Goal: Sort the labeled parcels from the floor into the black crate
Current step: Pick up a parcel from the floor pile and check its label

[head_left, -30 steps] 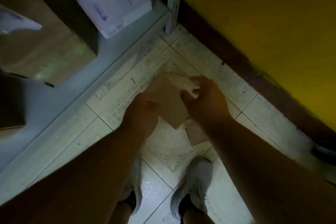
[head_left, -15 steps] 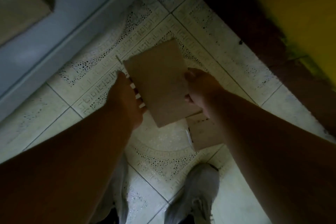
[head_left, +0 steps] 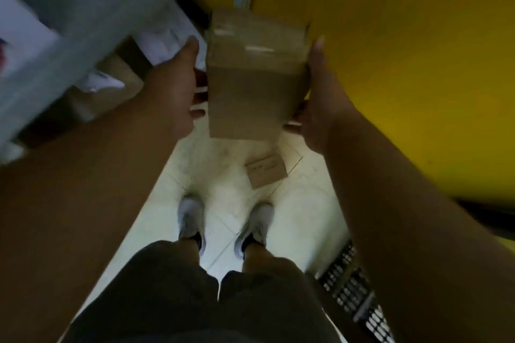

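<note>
A brown parcel is up in the air, out in front of the person, well above the floor. The left hand grips one side and the right hand grips the other. The fingers curl under the parcel and the thumbs point up along its sides. Two hands are likely used so the parcel does not slip or tip. A smaller parcel lies flat on the floor, just ahead of the shoes, near the yellow wall. It is not picked up yet. A black crate with holes shows at the floor's right edge. The held parcel probably goes in there next.
</note>
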Tool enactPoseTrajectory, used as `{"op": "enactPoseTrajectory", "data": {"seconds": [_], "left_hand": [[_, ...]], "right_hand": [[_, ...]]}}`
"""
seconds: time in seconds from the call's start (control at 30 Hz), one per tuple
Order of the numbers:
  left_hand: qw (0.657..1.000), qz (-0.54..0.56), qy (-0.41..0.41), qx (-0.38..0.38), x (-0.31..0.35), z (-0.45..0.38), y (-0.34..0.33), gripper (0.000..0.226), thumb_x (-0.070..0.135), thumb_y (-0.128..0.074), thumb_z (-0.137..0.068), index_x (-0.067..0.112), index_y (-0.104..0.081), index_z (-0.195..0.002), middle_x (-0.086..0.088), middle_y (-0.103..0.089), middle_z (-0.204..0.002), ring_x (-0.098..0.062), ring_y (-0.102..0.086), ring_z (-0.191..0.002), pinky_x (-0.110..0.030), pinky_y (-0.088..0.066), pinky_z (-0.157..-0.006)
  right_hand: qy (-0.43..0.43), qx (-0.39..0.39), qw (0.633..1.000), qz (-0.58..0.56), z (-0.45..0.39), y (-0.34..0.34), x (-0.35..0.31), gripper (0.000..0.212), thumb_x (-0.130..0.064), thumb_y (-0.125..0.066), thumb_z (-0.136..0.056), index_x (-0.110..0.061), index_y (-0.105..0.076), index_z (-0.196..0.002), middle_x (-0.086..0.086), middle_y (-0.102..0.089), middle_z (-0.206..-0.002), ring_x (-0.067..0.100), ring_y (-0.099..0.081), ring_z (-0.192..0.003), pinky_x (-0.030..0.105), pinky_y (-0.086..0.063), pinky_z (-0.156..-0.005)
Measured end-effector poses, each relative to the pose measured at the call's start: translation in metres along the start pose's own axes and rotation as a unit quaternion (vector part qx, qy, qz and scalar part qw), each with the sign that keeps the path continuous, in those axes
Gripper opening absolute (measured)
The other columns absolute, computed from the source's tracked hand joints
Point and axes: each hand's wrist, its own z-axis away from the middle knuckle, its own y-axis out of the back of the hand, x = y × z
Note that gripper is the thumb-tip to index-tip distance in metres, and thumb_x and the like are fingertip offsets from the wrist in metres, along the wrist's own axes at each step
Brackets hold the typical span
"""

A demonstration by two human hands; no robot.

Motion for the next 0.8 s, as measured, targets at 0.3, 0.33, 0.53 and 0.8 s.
{"op": "enactPoseTrajectory", "data": {"seconds": [0.3, 0.33, 0.53, 0.8], "left_hand": [[0.985, -0.014, -0.148, -0.092, 0.092, 0.147, 0.003, 0.053, 0.077, -0.050, -0.082, 0.032, -0.075, -0.094, 0.006, -0.078, -0.085, -0.019, -0.075, -0.083, -0.038, -0.057, -0.071], [0.981, -0.012, -0.163, -0.100, 0.099, 0.157, 0.002, 0.053, 0.076, -0.049, -0.083, 0.032, -0.072, -0.101, 0.006, -0.078, -0.088, -0.019, -0.075, -0.082, -0.036, -0.057, -0.066], [0.961, 0.036, -0.226, -0.157, 0.134, 0.213, 0.001, 0.053, 0.075, -0.046, -0.086, 0.033, -0.073, -0.104, 0.003, -0.078, -0.102, -0.024, -0.071, -0.102, -0.052, -0.054, -0.088], [0.937, 0.073, -0.306, -0.152, 0.170, 0.263, 0.022, 0.068, 0.071, -0.059, -0.077, 0.020, -0.065, -0.121, -0.006, -0.076, -0.109, -0.027, -0.074, -0.098, -0.047, -0.060, -0.074]], "right_hand": [[0.155, 0.002, 0.988, 0.023, 0.153, 0.034, -0.091, 0.039, -0.030, -0.078, -0.082, -0.018, -0.061, -0.115, 0.006, -0.070, -0.111, 0.026, -0.067, -0.104, 0.034, -0.059, -0.072], [0.181, 0.000, 0.983, 0.021, 0.163, 0.036, -0.099, 0.042, -0.023, -0.080, -0.082, -0.019, -0.059, -0.118, 0.004, -0.071, -0.108, 0.024, -0.068, -0.102, 0.035, -0.059, -0.076], [0.282, -0.059, 0.956, -0.060, 0.209, 0.029, -0.135, 0.073, -0.044, -0.078, -0.067, -0.016, -0.058, -0.132, -0.001, -0.077, -0.103, 0.014, -0.074, -0.093, 0.031, -0.059, -0.075], [0.252, -0.022, 0.962, -0.107, 0.225, 0.000, -0.169, 0.037, -0.050, -0.067, -0.089, -0.021, -0.066, -0.112, 0.004, -0.073, -0.111, 0.023, -0.069, -0.100, 0.045, -0.057, -0.085]]}}
